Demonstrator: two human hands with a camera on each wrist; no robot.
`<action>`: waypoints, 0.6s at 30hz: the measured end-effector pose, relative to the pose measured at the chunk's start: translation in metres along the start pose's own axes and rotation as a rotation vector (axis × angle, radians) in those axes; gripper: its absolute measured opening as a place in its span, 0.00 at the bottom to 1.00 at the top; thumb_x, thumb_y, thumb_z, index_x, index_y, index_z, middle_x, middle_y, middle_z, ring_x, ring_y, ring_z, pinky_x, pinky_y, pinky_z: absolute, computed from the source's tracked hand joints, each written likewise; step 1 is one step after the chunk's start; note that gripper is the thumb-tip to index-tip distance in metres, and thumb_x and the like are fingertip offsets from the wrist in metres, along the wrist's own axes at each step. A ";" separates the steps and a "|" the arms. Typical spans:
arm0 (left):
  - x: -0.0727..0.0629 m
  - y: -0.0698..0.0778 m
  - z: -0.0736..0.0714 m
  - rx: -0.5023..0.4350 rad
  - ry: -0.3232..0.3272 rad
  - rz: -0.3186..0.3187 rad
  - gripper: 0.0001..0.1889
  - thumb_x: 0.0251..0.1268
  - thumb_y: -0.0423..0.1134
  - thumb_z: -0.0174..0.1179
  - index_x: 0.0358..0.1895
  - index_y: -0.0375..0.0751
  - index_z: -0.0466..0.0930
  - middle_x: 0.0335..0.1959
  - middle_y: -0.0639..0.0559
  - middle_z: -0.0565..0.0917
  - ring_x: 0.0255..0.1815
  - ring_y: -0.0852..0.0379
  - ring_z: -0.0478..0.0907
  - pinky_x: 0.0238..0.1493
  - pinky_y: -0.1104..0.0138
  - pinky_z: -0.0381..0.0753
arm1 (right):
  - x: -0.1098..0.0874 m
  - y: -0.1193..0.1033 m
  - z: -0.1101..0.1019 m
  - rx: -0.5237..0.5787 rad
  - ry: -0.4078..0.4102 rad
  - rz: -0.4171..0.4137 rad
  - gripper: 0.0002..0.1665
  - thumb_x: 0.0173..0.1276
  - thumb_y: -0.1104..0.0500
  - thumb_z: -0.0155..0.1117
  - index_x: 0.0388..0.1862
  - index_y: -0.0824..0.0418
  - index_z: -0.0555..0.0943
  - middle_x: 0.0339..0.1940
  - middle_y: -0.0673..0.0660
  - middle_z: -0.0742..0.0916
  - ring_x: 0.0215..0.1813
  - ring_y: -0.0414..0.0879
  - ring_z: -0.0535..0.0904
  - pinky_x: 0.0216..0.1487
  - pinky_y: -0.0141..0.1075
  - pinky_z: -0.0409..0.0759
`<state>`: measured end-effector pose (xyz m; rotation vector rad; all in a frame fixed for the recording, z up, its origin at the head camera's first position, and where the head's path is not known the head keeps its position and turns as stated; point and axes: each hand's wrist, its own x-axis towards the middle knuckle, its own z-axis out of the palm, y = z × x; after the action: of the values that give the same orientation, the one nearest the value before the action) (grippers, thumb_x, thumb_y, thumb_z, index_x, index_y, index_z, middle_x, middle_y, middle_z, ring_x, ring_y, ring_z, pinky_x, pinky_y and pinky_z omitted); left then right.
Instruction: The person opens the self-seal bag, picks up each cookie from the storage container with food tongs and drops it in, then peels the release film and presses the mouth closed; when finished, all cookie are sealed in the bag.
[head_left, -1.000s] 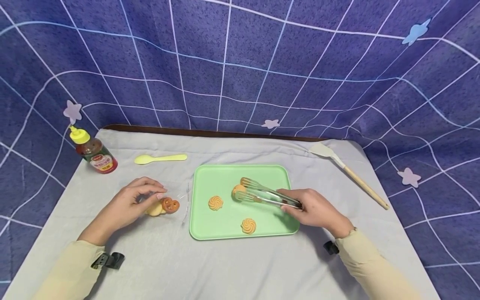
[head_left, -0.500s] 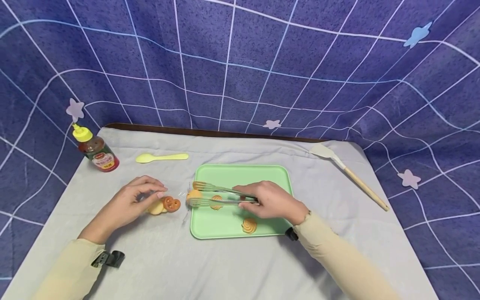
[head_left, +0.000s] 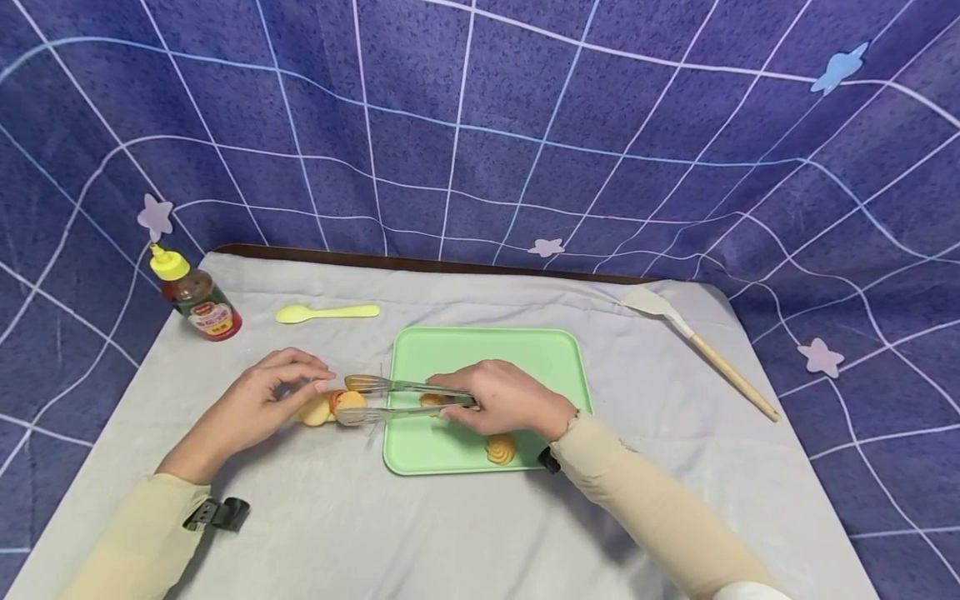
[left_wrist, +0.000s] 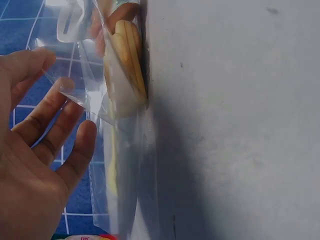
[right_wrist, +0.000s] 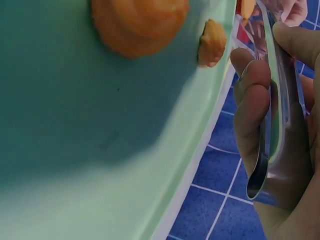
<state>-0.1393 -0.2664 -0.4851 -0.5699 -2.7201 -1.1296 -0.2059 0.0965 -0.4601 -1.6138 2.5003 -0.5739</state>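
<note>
My left hand (head_left: 258,408) holds the open edge of a clear plastic bag (left_wrist: 120,145) with bent fingers and thumb. Inside the bag are several biscuits (left_wrist: 131,55), and a brown pretzel (head_left: 334,398) is mostly covered in the head view. My right hand (head_left: 506,400) grips metal tongs (head_left: 408,386) reaching left past the tray's edge. Between the tong tips is a round cookie (head_left: 352,405), at the bag beside my left fingertips. Two swirl cookies are on the green tray (head_left: 551,358): one cookie (head_left: 500,450) near its front, another cookie (head_left: 431,400) partly beneath the tongs.
A yellow spoon (head_left: 327,313) lies behind the bag. Farther left stands a sauce bottle (head_left: 198,297) with a yellow cap. A white spatula (head_left: 693,337) with a wooden handle lies to the right. A blue cloth (head_left: 480,125) hangs behind the table.
My right hand has carried the cookie in the tongs leftward from the tray to the bag. My left hand has stayed in place at the bag.
</note>
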 end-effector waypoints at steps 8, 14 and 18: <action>0.000 -0.001 0.001 -0.012 0.000 -0.008 0.06 0.71 0.38 0.66 0.46 0.50 0.90 0.50 0.59 0.80 0.55 0.56 0.74 0.55 0.76 0.66 | 0.012 -0.006 0.002 0.024 -0.002 -0.015 0.26 0.75 0.45 0.63 0.67 0.54 0.80 0.51 0.46 0.88 0.25 0.30 0.72 0.35 0.28 0.75; -0.001 -0.002 0.000 -0.014 -0.005 -0.015 0.07 0.72 0.40 0.66 0.47 0.51 0.89 0.49 0.60 0.80 0.55 0.57 0.74 0.55 0.75 0.67 | 0.016 -0.007 0.004 0.040 -0.014 -0.005 0.28 0.74 0.44 0.65 0.67 0.54 0.80 0.51 0.48 0.88 0.25 0.31 0.71 0.33 0.28 0.74; -0.001 -0.002 -0.001 -0.019 -0.005 -0.015 0.07 0.72 0.39 0.65 0.48 0.51 0.89 0.49 0.60 0.80 0.55 0.58 0.74 0.56 0.76 0.66 | 0.015 -0.005 0.004 0.045 -0.004 -0.008 0.28 0.73 0.44 0.65 0.67 0.54 0.80 0.51 0.47 0.88 0.26 0.32 0.73 0.34 0.28 0.75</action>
<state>-0.1393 -0.2687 -0.4860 -0.5566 -2.7251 -1.1600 -0.2063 0.0804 -0.4607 -1.6085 2.4601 -0.6225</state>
